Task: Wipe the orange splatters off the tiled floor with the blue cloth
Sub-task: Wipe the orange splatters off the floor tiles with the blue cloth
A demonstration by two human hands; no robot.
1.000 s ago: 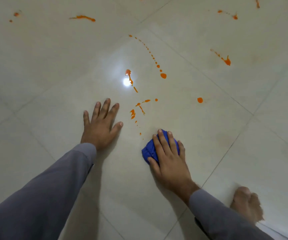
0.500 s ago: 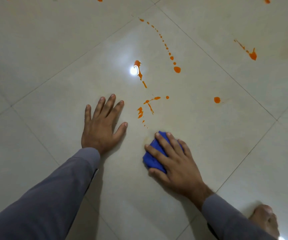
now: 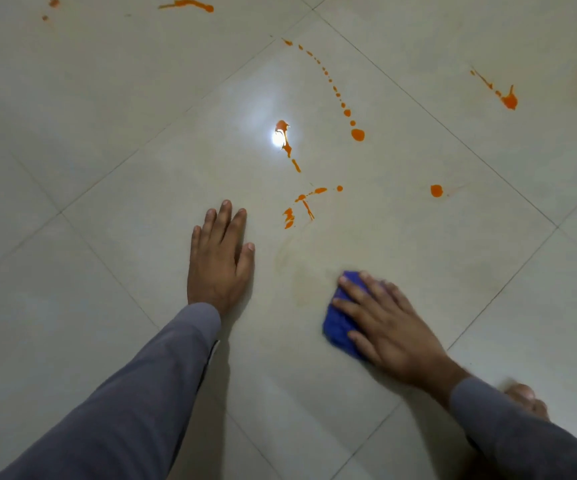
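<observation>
Pressure belongs on the right hand [image 3: 389, 327], whose spread, straight fingers pin the bunched blue cloth [image 3: 339, 329] flat to the glossy cream tiled floor [image 3: 107, 133] — no clench, just a flat press. Beside it the left hand [image 3: 219, 263] lies palm-down, fingers extended, gripping nothing, a good brace. Ahead, a faint orange smear [image 3: 301, 275] wants a firmer pass. Beyond that sits the nearest cluster of wet orange splatters [image 3: 299, 207] — better to sweep the cloth over it and draw inward, turning to a clean fold, before the far dotted trail [image 3: 344, 105].
</observation>
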